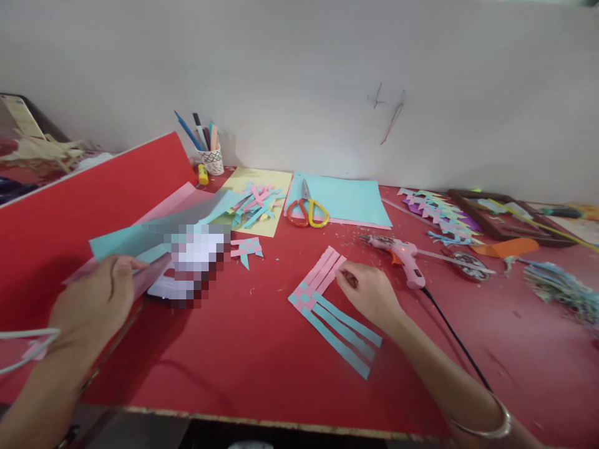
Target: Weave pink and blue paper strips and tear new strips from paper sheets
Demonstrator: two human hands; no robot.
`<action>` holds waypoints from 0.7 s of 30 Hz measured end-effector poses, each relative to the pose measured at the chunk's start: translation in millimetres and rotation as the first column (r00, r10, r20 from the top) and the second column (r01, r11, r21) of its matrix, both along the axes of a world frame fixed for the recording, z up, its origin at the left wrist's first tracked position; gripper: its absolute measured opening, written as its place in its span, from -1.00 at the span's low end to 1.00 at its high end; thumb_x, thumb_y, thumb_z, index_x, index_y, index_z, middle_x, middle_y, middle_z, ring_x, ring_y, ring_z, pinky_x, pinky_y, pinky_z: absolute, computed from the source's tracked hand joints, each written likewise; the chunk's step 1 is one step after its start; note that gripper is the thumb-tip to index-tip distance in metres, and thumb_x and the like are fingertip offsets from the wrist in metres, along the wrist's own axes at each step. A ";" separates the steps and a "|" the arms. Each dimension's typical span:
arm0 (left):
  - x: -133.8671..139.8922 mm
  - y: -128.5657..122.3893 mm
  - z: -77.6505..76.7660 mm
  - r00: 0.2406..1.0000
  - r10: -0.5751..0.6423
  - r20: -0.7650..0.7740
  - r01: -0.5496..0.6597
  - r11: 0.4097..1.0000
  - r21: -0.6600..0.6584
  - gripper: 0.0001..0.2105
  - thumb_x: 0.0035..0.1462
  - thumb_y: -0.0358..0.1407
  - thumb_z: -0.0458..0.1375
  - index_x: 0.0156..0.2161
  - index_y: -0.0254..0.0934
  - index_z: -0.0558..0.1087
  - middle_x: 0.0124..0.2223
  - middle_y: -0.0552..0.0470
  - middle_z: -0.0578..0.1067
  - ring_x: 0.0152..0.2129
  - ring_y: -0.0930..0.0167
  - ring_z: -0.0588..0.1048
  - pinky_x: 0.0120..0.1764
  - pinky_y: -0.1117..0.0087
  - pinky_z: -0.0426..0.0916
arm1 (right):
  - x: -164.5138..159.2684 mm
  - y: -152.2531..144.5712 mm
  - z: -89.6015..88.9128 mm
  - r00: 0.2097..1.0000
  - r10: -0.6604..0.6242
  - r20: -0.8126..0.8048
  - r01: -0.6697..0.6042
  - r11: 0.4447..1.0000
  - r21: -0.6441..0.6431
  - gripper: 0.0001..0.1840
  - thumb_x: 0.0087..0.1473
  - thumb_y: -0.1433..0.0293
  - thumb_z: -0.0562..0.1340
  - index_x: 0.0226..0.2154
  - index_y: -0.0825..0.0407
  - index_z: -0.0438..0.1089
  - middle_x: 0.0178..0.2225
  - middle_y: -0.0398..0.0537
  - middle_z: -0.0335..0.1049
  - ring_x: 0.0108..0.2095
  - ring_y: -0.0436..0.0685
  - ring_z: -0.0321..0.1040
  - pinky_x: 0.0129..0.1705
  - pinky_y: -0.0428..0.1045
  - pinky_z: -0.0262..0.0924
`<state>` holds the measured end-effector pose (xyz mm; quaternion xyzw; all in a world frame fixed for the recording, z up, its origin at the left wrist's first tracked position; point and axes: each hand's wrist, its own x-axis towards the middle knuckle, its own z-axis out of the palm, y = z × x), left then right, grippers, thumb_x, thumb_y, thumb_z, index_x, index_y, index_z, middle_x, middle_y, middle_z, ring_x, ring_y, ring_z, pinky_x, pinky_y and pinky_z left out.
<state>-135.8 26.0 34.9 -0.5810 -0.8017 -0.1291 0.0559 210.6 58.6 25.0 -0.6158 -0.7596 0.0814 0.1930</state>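
Note:
My left hand [100, 293] is closed at the near edge of some large pink and light-blue paper sheets [126, 234], beside a phone [163, 288] whose screen is blurred out. Thumb and fingers pinch the paper's edge. A small woven piece [306, 296] of pink and blue paper strips lies flat, its loose ends fanned out. Over its right pink strip, my right hand [367, 290] is curled closed, fingertips touching or just above the paper; what they hold, if anything, is hidden. Another small woven paper piece [247, 247] rests right of the phone.
Scissors [306, 209] lie on blue sheets [349, 193]. Cut strips [257, 202] are heaped on yellow paper [274, 226]. A pink glue gun [407, 259] with its cord lies right of my right hand. A pen cup [213, 160] stands behind; a red board [116, 174] leans left.

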 end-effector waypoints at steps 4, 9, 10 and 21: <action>-4.5 16.3 4.0 0.989 -0.054 0.140 0.070 0.992 -0.108 -0.69 0.08 -0.26 -0.30 -0.25 -0.24 0.26 -0.18 -0.06 0.44 -0.20 0.34 0.39 -0.19 0.37 0.26 | 0.0 -0.9 1.4 1.000 -0.004 -0.012 0.004 1.000 0.020 -0.78 -0.09 0.38 -0.02 -0.65 0.05 0.20 -0.69 -0.18 0.15 -0.65 -0.07 -0.01 -0.56 -0.14 -0.17; -21.1 38.7 -16.1 0.940 -0.189 0.286 0.228 0.967 -0.110 -0.64 0.10 -0.23 -0.29 -0.10 -0.29 0.22 0.02 -0.01 0.34 -0.01 0.47 0.25 0.05 0.42 0.07 | 0.7 -0.7 0.5 1.000 0.002 -0.005 -0.002 1.000 0.020 -0.79 -0.09 0.38 -0.02 -0.66 0.05 0.18 -0.69 -0.19 0.11 -0.65 -0.07 -0.05 -0.56 -0.13 -0.18; -24.1 42.0 -19.0 0.937 -0.205 0.285 0.246 0.963 -0.115 -0.62 0.12 -0.22 -0.30 -0.07 -0.31 0.21 0.05 -0.01 0.32 0.01 0.48 0.23 0.06 0.43 0.05 | 0.8 -0.5 0.3 1.000 0.003 -0.004 -0.003 1.000 0.014 -0.79 -0.09 0.38 -0.02 -0.66 0.05 0.18 -0.69 -0.19 0.11 -0.65 -0.07 -0.05 -0.56 -0.13 -0.18; -20.9 73.5 12.7 0.913 -0.306 0.268 0.379 0.880 -0.286 -0.55 0.07 -0.32 -0.19 0.10 -0.37 0.07 0.18 -0.03 0.13 0.07 0.37 0.14 0.07 0.30 -0.01 | 0.8 -0.1 1.8 1.000 0.008 -0.017 -0.009 1.000 -0.028 -0.80 -0.09 0.38 -0.02 -0.66 0.04 0.12 -0.69 -0.20 0.08 -0.66 -0.08 -0.06 -0.56 -0.14 -0.20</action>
